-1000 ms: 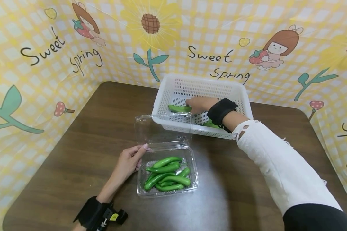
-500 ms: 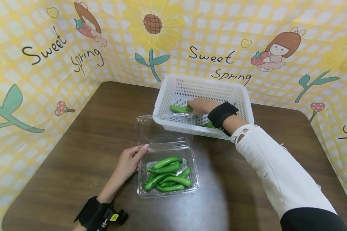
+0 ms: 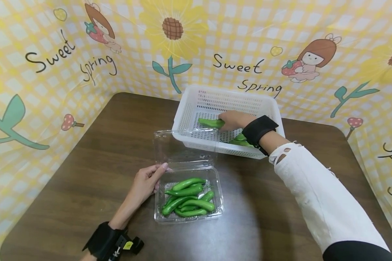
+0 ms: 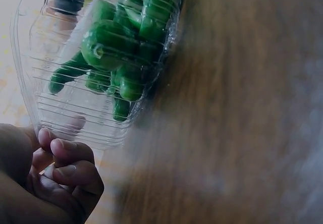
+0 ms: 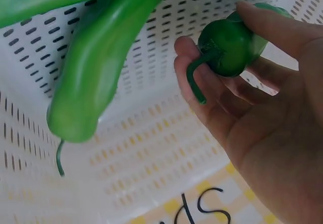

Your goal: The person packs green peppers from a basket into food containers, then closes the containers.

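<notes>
One long green pepper (image 3: pixel 211 123) is in the grip of the right hand (image 3: pixel 232 120), fingers and thumb curled round its stem end inside the white perforated plastic basket (image 3: pixel 191 108); the right wrist view shows the stalk poking out between the fingers (image 5: pixel 199 85). More green peppers (image 3: pixel 240 140) lie in the basket beside that wrist. Taking the basket as the landmark, the clear plastic clamshell box (image 3: pixel 188 214) sits just in front of it, toward the person, its open lid (image 3: pixel 170 148) leaning up against the basket's near wall. The box already holds a heap of small green peppers (image 3: pixel 187 197). The left hand (image 3: pixel 145 185) rests at the box's left edge, on the side away from the basket's right end, fingers lightly curled against the thin rim, steadying it rather than clamping it.

The likeliest trouble, as I judge it, is the lid: it stands in the path between basket and box, so a pepper carried low could knock it and flip or slide the light box. The grip is only at the stem end, so the pepper's long body may swing or slip. The box looks fairly full; another pepper laid on the heap may roll off onto the dark brown wooden table (image 3: pixel 85 174). The sleeve or wrist strap could also drag the basket.
</notes>
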{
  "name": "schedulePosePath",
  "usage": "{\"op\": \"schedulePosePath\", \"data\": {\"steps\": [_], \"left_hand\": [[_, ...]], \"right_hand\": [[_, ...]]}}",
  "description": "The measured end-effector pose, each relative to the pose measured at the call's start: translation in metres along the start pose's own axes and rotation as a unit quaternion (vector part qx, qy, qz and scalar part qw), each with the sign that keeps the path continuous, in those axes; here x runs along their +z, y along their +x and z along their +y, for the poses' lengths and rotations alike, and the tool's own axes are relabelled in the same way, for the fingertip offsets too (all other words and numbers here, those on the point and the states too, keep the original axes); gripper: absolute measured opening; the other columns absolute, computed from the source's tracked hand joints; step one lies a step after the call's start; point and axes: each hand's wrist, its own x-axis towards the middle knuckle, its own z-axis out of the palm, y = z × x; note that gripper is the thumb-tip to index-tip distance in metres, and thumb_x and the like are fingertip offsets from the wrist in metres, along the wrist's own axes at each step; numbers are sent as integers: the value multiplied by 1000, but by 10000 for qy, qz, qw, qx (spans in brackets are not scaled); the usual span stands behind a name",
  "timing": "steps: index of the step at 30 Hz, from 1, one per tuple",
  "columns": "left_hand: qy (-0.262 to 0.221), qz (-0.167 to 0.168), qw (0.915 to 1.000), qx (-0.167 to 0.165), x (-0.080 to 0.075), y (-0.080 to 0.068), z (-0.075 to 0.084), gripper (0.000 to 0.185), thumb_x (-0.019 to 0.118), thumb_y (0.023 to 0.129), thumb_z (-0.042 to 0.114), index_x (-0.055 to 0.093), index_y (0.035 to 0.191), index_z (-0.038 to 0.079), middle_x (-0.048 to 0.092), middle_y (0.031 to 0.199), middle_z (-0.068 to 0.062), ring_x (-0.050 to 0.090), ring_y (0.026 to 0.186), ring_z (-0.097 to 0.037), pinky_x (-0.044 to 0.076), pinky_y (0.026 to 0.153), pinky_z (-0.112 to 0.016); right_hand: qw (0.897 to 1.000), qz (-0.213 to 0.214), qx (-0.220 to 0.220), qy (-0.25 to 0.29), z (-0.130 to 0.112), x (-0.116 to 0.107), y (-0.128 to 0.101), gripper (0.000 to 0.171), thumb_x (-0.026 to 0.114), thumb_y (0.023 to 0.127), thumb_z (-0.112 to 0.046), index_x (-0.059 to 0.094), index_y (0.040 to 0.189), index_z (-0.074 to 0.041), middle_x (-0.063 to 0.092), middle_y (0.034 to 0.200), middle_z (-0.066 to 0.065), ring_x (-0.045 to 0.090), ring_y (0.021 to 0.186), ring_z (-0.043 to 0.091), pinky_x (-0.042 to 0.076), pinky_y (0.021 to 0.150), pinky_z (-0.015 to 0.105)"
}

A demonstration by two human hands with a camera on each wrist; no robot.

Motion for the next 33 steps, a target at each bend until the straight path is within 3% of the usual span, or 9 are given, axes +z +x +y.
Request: {"op": "schedulePosePath", "data": {"steps": [15,25,31,33], "left_hand": [[45,-53,10000,-55,-4,-3,2,39,55,101,44,74,112,11,48,55,-2,43,45,-10,42,44,-25],[68,-121,9997,-189,-1,-2,0,41,54,101,46,74,112,12,48,54,-1,43,45,-10,41,44,-25],[7,-161,9998,-134,-2,-11,26,34,53,104,30,72,112,3,47,53,-3,42,44,-11,39,43,-23],[22,-160,9998,-98,-1,-11,28,33,53,104,29,72,112,2,46,54,-4,42,44,-11,39,44,-23]], "right_hand": [[9996,-38,272,15,-2,-17,-34,37,67,93,-24,59,124,-5,65,116,10,57,99,25,48,92,40],[9996,153,172,185,6,-25,-57,41,69,92,-23,57,126,-2,63,114,12,56,99,26,47,93,42],[9995,290,39,133,5,-28,-74,47,68,94,-22,54,132,1,63,113,14,56,99,27,47,91,43],[9994,346,43,69,5,-27,-80,46,67,95,-23,54,132,0,63,111,13,56,97,26,47,89,42]]}}
